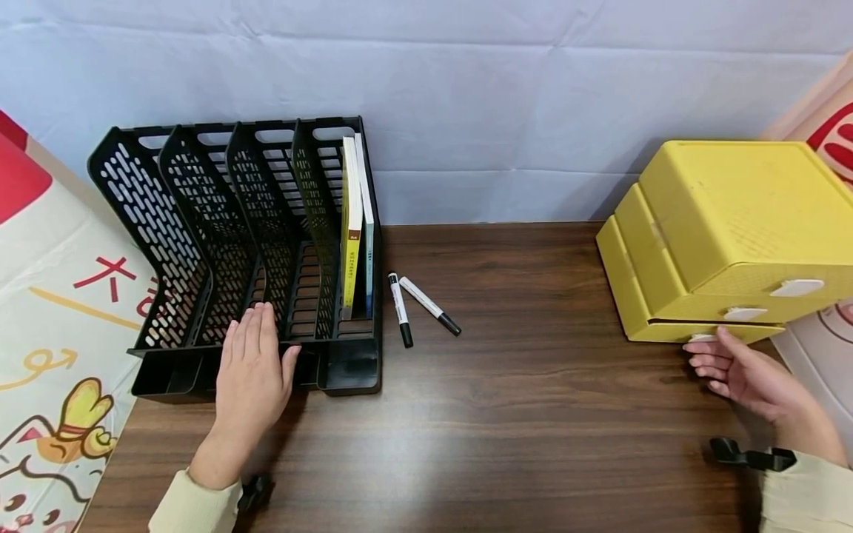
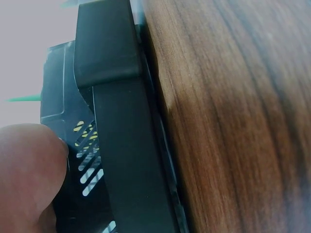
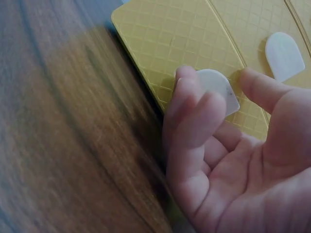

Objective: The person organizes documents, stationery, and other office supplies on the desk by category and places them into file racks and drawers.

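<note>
On the left, the left hand (image 1: 249, 370) rests with straight fingers on the front of a black desktop file rack (image 1: 349, 368). In the left wrist view, the thumb (image 2: 29, 170) lies beside the rack's perforated wall. At the right, the right hand (image 1: 746, 377) is at the bottom drawer of a yellow drawer unit (image 1: 753, 196). Its curled fingers and thumb straddle the white handle (image 3: 216, 87), with fingertips against the tab's edge. A narrow dark gap shows above the bottom drawer (image 1: 649, 331).
Two books (image 1: 351, 237) stand in the rack's rightmost slot. Next to the rack, two black-and-white markers (image 1: 400, 307) lie on the brown wooden table (image 1: 506, 414). A white cloth (image 1: 480, 111) hangs behind, with printed panels at both sides.
</note>
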`<control>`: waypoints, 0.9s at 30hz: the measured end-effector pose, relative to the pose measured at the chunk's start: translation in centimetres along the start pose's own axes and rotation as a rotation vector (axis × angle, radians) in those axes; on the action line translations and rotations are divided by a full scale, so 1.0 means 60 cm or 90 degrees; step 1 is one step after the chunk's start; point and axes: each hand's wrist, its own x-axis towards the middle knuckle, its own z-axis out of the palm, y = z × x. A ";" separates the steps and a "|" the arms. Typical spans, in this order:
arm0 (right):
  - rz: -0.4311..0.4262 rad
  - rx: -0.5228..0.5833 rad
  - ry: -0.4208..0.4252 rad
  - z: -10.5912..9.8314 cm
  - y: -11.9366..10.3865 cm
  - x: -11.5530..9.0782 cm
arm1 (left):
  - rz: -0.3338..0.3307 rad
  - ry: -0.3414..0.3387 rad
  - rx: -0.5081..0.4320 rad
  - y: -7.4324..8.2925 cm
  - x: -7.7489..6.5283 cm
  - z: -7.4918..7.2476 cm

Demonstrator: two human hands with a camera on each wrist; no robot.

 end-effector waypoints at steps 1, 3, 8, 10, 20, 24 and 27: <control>0.003 -0.005 0.004 0.001 0.000 0.000 | 0.000 0.001 0.000 0.000 0.000 0.000; 0.008 -0.016 0.015 0.001 0.000 -0.002 | 0.000 -0.001 -0.002 0.000 0.000 0.000; 0.009 -0.009 0.030 0.002 0.005 -0.006 | 0.000 0.001 -0.001 0.000 0.000 0.000; 0.002 0.002 0.028 0.001 0.007 -0.008 | 0.001 0.002 -0.001 0.000 0.000 0.000; -0.014 0.027 0.018 0.000 0.007 -0.005 | -0.004 -0.001 -0.002 0.001 0.000 -0.002; -0.013 0.029 0.031 -0.001 0.009 -0.006 | -0.002 -0.001 -0.002 0.001 0.001 -0.002; -0.010 0.040 0.037 -0.003 0.011 -0.007 | -0.005 -0.008 -0.002 0.001 0.000 -0.002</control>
